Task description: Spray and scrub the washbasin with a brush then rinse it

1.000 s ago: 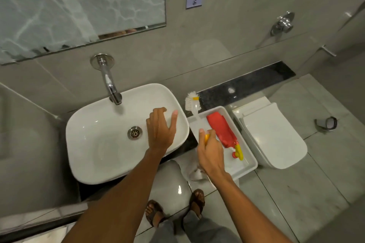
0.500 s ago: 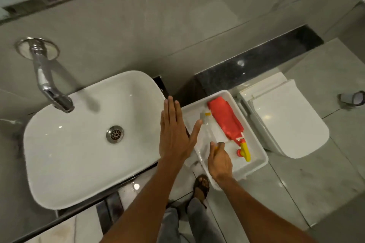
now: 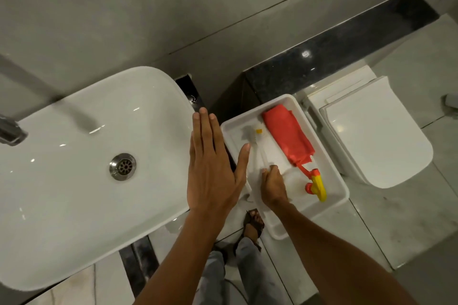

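While right hand [image 3: 273,187] grip closes on brush [image 3: 256,143] in tray [image 3: 332,176], left hand [image 3: 213,168] flat, empty, over washbasin [image 3: 74,205] rim.

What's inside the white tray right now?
In the white tray: a red spray bottle lying flat and a brush, its handle end covered by the right hand.

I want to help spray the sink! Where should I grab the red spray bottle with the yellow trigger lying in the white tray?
Grip the red spray bottle around its flat body, from above; it lies on its side in the white tray, trigger nearest you.
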Demonstrator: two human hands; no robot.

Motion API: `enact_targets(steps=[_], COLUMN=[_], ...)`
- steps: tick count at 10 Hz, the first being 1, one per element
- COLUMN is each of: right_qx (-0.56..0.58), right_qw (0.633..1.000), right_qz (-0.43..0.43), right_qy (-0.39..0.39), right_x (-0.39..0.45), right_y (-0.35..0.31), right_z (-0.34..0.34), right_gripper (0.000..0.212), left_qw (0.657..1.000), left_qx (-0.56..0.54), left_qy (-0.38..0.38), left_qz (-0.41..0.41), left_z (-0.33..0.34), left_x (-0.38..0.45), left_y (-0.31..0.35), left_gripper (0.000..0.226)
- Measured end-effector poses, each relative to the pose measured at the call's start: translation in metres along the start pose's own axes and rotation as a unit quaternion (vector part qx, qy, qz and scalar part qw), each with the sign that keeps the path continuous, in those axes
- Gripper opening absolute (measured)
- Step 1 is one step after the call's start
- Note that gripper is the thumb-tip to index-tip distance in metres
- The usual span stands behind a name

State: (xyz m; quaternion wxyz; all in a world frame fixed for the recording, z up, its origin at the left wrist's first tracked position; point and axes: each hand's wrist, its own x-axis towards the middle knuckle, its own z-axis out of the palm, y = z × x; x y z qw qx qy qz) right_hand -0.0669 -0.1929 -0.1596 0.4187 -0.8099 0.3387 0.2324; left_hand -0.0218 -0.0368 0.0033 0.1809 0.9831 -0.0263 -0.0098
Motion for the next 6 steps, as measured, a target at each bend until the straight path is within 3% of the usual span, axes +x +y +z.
enact_targets(steps=[3,5,6], right_qx=[-0.075,-0.096,-0.069], right_qw=[0.996,0.993,0.992], right_qz=[-0.051,-0.062,-0.101], right_qy=[0.024,0.002,0.029], right_x=[-0.015,-0.043,-0.060], right_y=[-0.004,-0.024,-0.041], right_z=[-0.002,-0.024,-0.035], right_gripper=[0.049,0.068,0.060], left_qw=[1.000,0.999,0.998], left_qx=[0.002,-0.013,-0.024], left_qy=[-0.016,-0.039,-0.047], left_qz=[0.008,0.016,0.023], left_z=[-0.004,-0.021,-0.030], left_x=[0.000,0.001,0.000], left_y=[-0.001,0.001,0.001], left_gripper=[0.097,0.093,0.094])
